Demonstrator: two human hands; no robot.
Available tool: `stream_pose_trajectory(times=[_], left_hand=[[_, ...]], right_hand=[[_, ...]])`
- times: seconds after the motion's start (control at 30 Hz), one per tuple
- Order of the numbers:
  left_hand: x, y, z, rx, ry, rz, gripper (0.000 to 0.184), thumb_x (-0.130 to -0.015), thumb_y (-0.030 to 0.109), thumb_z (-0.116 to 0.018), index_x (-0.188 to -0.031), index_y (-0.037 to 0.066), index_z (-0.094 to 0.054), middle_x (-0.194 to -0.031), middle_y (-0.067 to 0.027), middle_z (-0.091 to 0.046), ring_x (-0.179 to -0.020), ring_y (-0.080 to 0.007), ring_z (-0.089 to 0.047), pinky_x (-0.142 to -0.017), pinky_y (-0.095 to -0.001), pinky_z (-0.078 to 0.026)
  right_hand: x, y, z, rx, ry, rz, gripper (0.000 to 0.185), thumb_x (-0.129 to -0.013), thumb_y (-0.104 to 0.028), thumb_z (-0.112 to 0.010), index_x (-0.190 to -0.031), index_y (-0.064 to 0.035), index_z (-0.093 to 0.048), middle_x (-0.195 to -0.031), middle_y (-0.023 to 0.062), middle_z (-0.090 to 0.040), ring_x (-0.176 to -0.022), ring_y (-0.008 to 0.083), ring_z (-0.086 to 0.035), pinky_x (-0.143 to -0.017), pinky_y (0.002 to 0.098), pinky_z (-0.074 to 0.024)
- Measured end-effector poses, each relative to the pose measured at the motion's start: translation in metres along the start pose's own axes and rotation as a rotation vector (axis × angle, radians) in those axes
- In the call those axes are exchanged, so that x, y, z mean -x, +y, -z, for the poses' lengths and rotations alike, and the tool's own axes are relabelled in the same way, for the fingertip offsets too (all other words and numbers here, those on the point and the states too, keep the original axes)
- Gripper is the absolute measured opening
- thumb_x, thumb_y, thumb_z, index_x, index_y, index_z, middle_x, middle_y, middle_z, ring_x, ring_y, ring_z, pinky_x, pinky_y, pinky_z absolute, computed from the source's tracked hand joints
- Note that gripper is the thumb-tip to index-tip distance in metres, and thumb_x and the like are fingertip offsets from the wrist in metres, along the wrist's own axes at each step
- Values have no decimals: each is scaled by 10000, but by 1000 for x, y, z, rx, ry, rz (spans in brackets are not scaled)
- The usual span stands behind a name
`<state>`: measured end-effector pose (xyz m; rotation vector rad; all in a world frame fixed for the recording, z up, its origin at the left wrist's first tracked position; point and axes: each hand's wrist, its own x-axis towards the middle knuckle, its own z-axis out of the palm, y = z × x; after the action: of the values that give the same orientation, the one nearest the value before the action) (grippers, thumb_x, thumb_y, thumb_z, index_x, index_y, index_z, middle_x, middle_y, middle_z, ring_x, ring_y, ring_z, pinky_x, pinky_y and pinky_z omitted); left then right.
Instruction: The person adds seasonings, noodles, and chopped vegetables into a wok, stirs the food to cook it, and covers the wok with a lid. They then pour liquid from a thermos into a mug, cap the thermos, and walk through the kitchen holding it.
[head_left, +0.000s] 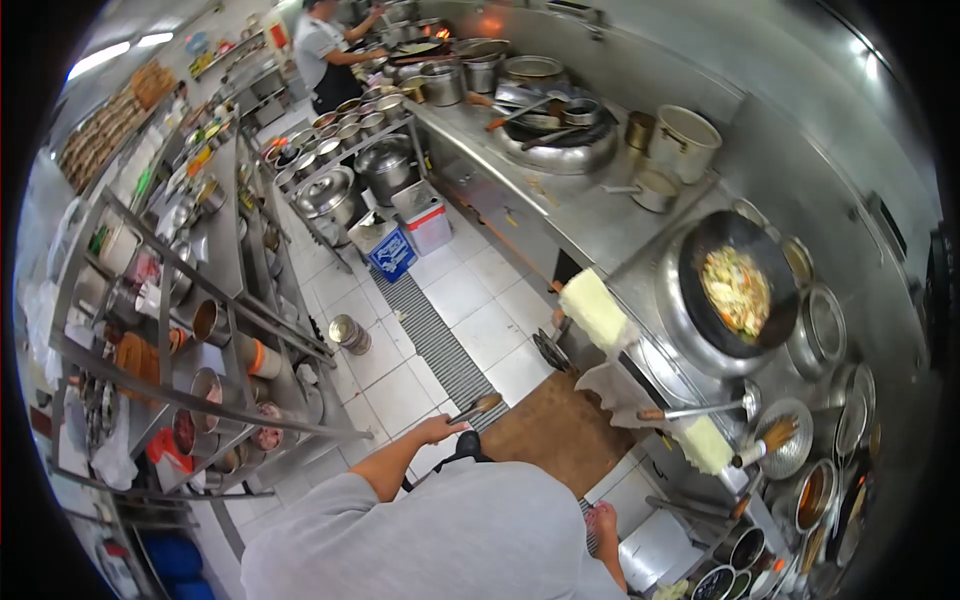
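My left hand (436,430) is closed on the handle of a small utensil (480,406), its brownish end pointing right over the floor grate. On the other side of my body, my right hand (602,522) hangs low beside a metal shelf; its fingers look closed, and what they hold is too small to make out. A dark wok (692,300) with chopped vegetables (735,290) sits on the round steel burner. In front of it, a ladle (705,408) lies across the counter edge near pale folded cloths (596,308) and a bamboo brush (768,440).
A brown mat (556,432) covers the floor ahead. Beyond it stand a tin can (349,334), a blue box (391,255) and large pots (328,192). Metal racks (225,270) with bowls line the left. A person (325,55) works at the far stove.
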<state>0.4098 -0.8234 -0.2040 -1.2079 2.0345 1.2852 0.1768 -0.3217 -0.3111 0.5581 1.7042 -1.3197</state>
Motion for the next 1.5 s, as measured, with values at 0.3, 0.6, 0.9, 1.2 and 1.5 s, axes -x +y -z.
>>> stream_pose_trajectory(times=[0.3, 0.6, 0.9, 1.2, 1.5], left_hand=[[-29, -116, 76, 159, -5, 65, 969, -623, 882, -614, -988, -15, -624, -692, -116, -602, -555, -222, -609, -486, -357, -482], [10, -237, 100, 378, 163, 442, 907, -636, 802, -682, -996, -29, -619, -730, -124, -619, -604, -230, -636, -519, -370, -507], [29, -177, 79, 739, 518, 493, 832, -687, 666, -761, -1087, -38, -569, -734, -106, -622, -593, -188, -612, -520, -327, -507], [20, -169, 69, 778, 697, 762, 723, -744, 665, -710, -1097, 40, -621, -894, -174, -694, -870, -340, -675, -773, -426, -533], [-25, -217, 150, 869, 601, 748, 787, -738, 691, -700, -1120, 8, -616, -838, -158, -668, -768, -292, -666, -678, -393, -531]], right_hand=[[30, -32, -114, 385, -78, 49, 262, -968, -196, -548, -1212, -104, -561, -776, 56, -612, -578, 152, -580, -471, 309, -487], [-5, -120, -198, 912, -160, 257, 208, -898, -251, -644, -992, -66, -670, -691, 44, -579, -555, 134, -542, -464, 284, -459], [-160, -262, -349, 874, -371, -21, 225, -945, -137, -542, -1158, -103, -605, -794, 61, -631, -634, 215, -640, -530, 425, -557], [-193, -428, -623, 1101, -598, 323, 278, -920, -59, -490, -1177, -78, -594, -773, 95, -662, -491, 159, -601, -361, 283, -405], [-217, -397, -747, 1120, -561, 268, 115, -881, -112, -621, -968, -51, -663, -569, 53, -542, -428, 162, -538, -348, 305, -404]])
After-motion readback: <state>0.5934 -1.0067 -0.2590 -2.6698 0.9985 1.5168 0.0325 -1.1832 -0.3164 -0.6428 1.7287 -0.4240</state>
